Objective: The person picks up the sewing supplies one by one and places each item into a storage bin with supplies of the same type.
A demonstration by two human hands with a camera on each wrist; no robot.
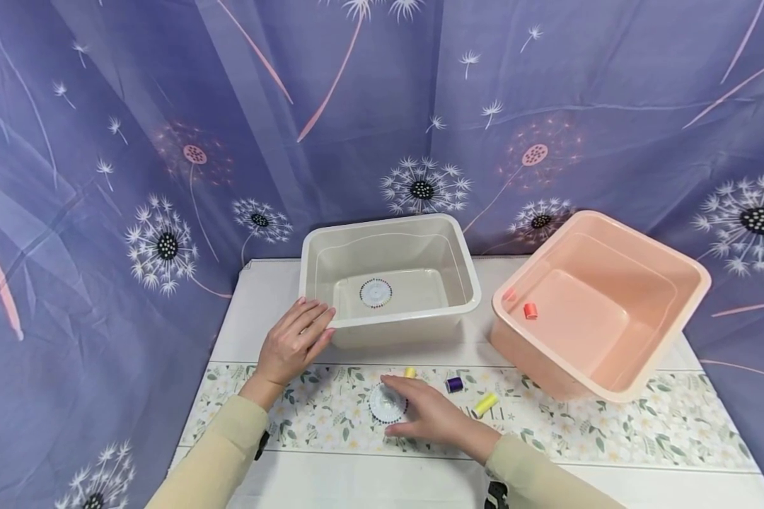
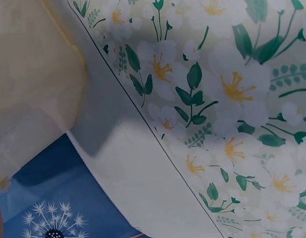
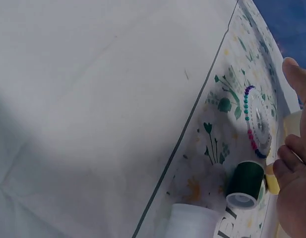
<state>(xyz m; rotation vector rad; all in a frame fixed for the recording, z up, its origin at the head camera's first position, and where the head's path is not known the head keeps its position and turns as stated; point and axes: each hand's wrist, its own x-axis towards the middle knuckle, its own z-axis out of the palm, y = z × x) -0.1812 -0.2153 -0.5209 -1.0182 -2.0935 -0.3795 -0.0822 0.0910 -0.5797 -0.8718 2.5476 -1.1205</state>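
Note:
My left hand (image 1: 296, 339) rests at the left front corner of a grey plastic bin (image 1: 397, 322), its fingers lying over the rim. Inside that bin lies a round wheel of pearl-headed pins (image 1: 375, 293). A second pin wheel (image 1: 385, 404) lies flat on the patterned strip of the table. Close by its right side is my right hand (image 1: 436, 416), thumb and fingers spread apart, with nothing between them. The right wrist view shows this wheel's coloured pin heads, with a dark green thread spool (image 3: 245, 184) beside it and a white spool (image 3: 192, 221) nearer the camera.
A pink bin (image 1: 611, 367) stands at the right with a red thread spool (image 1: 531, 311) inside. Between the right hand and the bins lie a dark purple spool (image 1: 454, 384), a yellow-green spool (image 1: 485, 404) and a yellow spool (image 1: 410, 372). A purple dandelion curtain (image 1: 356, 177) hangs behind.

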